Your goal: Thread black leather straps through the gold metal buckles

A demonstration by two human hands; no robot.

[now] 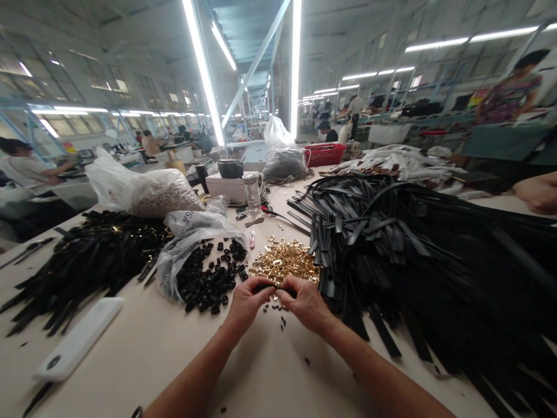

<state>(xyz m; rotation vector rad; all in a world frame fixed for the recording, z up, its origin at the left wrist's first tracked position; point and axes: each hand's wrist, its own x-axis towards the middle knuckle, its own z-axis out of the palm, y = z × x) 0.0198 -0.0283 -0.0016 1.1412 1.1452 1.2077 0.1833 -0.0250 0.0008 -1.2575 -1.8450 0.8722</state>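
My left hand [247,302] and my right hand [307,303] meet above the table, both pinched on a short black strap [263,287]. A small gold glint shows between the fingertips; I cannot tell whether a buckle is on the strap. Just beyond the fingers lies a pile of gold buckles [285,261]. To the left, small black loops [204,281] spill from a clear plastic bag [170,261]. A large heap of long black straps [369,232] spreads to the right. Tiny black scraps [282,320] dot the tabletop beneath my hands.
Finished-looking black straps with gold parts [96,249] lie at left, near a white power bank-like device [80,337]. Farther back stand a bag of small pieces [163,191], a glass bottle [251,194] and a red basket [324,154]. Another person's hand [539,193] rests at right.
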